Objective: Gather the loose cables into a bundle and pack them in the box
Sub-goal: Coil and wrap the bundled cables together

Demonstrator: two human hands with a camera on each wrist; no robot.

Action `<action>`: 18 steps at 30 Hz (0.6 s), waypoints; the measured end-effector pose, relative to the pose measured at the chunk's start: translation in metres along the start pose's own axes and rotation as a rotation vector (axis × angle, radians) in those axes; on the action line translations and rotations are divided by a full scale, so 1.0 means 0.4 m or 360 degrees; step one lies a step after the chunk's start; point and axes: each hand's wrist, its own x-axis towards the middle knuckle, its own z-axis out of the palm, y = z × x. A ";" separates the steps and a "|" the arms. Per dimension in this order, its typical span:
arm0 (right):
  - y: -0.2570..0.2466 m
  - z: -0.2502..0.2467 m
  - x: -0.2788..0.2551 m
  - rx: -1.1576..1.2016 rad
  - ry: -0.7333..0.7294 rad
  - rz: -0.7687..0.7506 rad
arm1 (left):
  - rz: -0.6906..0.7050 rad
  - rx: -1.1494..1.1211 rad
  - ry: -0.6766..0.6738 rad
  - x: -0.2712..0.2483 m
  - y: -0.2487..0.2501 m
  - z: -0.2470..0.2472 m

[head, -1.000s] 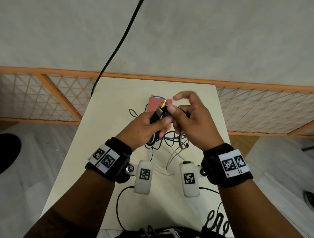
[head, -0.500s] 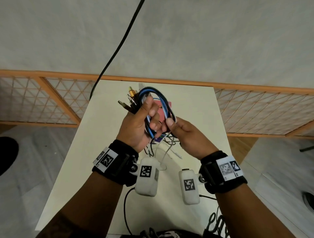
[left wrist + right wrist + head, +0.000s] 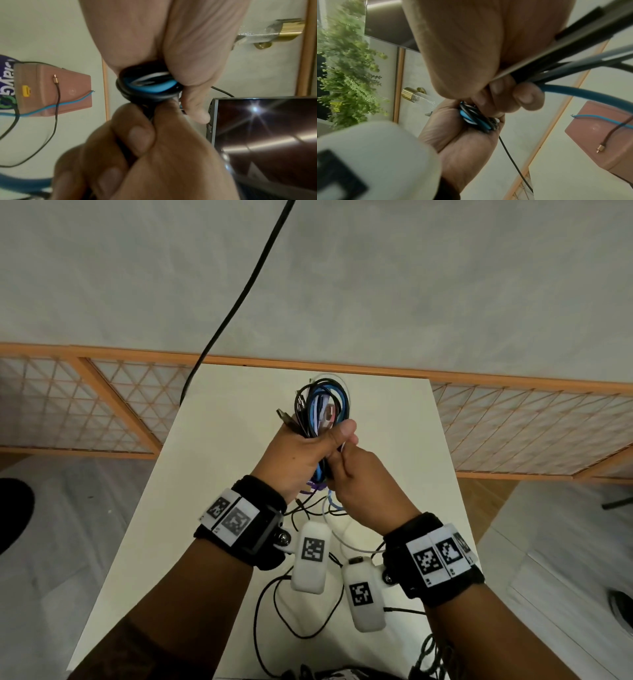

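A bundle of black, blue and white cables point(image 3: 320, 409) stands up in folded loops over the white table point(image 3: 205, 474). My left hand point(image 3: 308, 450) grips it in a fist, thumb across the front. Just below, my right hand point(image 3: 356, 474) pinches the strands that leave the fist. Loose tails point(image 3: 330, 506) hang from both hands down to the table. The left wrist view shows the bundle point(image 3: 149, 86) squeezed between both hands. The pink box point(image 3: 51, 92) lies on the table with a thin blue wire and a brown wire over it; in the head view the box point(image 3: 329, 416) peeks through the loops.
A wooden lattice rail point(image 3: 102, 405) runs behind the table. A black cord point(image 3: 239, 296) hangs down the wall to the table's back edge. A purple-printed item point(image 3: 6, 81) lies beside the box. Black leads point(image 3: 274, 611) from the wrist cameras trail across the near table.
Both hands rose and moved away from me with the cables. The left hand closed round folded loops that now stand above it; the right hand slid down below the left thumb.
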 end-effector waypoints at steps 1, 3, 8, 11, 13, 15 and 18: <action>0.000 -0.002 0.000 -0.0009 0.0002 -0.0003 | -0.0019 -0.0016 -0.0008 0.002 0.001 0.000; -0.002 0.000 -0.001 0.0020 0.0023 -0.0003 | -0.0052 0.0021 -0.0034 0.005 0.006 0.002; -0.024 0.007 -0.013 0.0627 0.0128 0.0048 | -0.0041 -0.0171 0.0099 0.015 0.029 0.020; -0.016 0.005 -0.025 0.0658 0.0057 0.0019 | -0.0024 -0.0406 0.0318 0.035 0.047 0.013; 0.000 0.007 -0.034 0.0453 -0.0033 0.0036 | 0.0079 -0.0436 0.0381 0.053 0.052 -0.003; 0.017 0.011 -0.041 0.0312 -0.0114 0.0045 | 0.0183 -0.0401 0.0326 0.062 0.049 -0.008; 0.023 0.008 -0.041 0.0391 -0.0234 0.0089 | 0.0218 -0.0314 0.0274 0.054 0.058 0.003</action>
